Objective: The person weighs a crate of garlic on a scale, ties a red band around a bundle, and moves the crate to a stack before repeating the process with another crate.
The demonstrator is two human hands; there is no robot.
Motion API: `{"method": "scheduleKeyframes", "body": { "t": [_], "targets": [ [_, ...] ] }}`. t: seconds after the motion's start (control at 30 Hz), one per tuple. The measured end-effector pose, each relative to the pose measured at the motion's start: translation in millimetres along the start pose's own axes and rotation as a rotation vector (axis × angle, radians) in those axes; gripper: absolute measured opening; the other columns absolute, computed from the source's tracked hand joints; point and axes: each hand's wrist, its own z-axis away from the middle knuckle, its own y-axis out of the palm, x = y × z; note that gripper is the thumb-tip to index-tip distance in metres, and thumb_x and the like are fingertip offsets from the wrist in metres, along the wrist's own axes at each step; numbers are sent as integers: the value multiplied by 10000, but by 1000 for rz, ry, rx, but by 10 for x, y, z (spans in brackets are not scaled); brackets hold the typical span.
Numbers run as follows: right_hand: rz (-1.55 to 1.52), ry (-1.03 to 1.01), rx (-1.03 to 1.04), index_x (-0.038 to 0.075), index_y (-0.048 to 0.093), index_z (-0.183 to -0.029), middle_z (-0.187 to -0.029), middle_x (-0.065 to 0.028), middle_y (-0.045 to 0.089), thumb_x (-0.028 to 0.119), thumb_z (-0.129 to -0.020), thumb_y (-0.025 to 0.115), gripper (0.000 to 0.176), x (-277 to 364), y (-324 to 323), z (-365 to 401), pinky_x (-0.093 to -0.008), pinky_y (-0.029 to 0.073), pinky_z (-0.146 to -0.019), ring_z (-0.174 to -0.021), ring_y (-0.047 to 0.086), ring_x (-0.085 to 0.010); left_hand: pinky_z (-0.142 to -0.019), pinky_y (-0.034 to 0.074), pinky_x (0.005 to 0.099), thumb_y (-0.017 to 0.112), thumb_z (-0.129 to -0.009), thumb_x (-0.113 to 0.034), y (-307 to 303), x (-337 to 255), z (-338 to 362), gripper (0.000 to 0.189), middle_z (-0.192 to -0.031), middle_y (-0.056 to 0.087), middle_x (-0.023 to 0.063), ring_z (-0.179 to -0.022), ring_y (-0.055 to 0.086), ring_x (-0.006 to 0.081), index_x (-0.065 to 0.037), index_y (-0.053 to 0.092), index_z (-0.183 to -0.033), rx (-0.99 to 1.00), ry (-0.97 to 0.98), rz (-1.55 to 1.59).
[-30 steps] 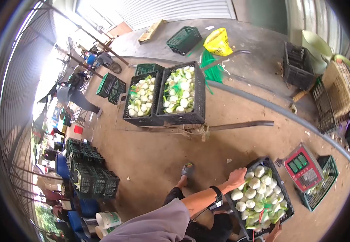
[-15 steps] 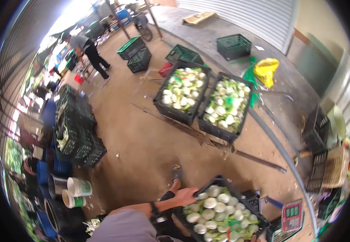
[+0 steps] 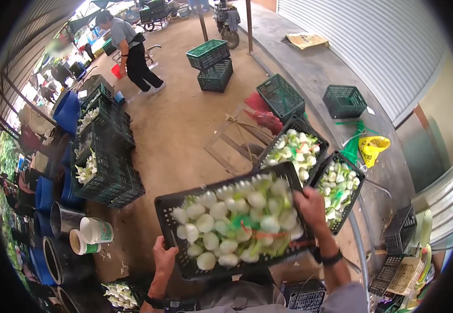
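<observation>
I hold a black plastic crate (image 3: 190, 271) in front of me, raised off the ground and tilted. Round white vegetables with green stalks (image 3: 221, 227) fill it, with red and green strips among them. My left hand (image 3: 164, 256) grips its near left side. At the right end, my right hand (image 3: 311, 206) is closed over the rim. Just beyond stands a wooden cart (image 3: 226, 143) bearing two more crates of the same vegetables, one crate (image 3: 317, 138) partly hidden behind mine and another crate (image 3: 359, 180) to its right.
Stacked crates (image 3: 114, 177) line the left, near white buckets (image 3: 95, 229) and dark barrels (image 3: 62, 221). Green crates (image 3: 215, 73) stand farther off, with a person (image 3: 130, 52) beyond at left. A yellow bag (image 3: 373, 148) lies by a grey pipe (image 3: 359, 235) on the right.
The crate has been lifted from low at the right to the front of me, level with the cart. My left hand now shows at its left side and my right hand on its right rim.
</observation>
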Motion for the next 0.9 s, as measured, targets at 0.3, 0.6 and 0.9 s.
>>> {"method": "scheduleKeyframes", "body": {
  "t": [0.3, 0.6, 0.9],
  "targets": [
    [142, -392, 139, 9, 696, -788, -812, -238, 649, 394, -768, 676, 386, 976, 706, -3672, -487, 494, -692, -784, 647, -411, -647, 505, 259, 650, -757, 31, 1200, -545, -1667, 286, -909, 680, 80, -763, 635, 127, 24, 590, -1037, -102, -93, 415],
    [342, -322, 269, -4, 705, -842, -872, -235, 677, 383, -804, 664, 391, -81, 1827, -5599, -485, 528, -794, -863, 664, -404, -599, 482, 244, 650, -776, 68, 2839, -272, -3076, 256, -849, 658, 41, -688, 602, 103, -18, 551, -996, -139, -288, 446],
    [45, -142, 95, 51, 646, -973, -792, -197, 635, 280, -910, 624, 239, -1008, 2608, -5915, -424, 478, -674, -730, 627, -355, -758, 502, 315, 692, -816, -5, 3490, 258, -3432, 307, -925, 618, 77, -838, 594, 159, -4, 465, -1023, -60, -306, 284]
  ]
}}
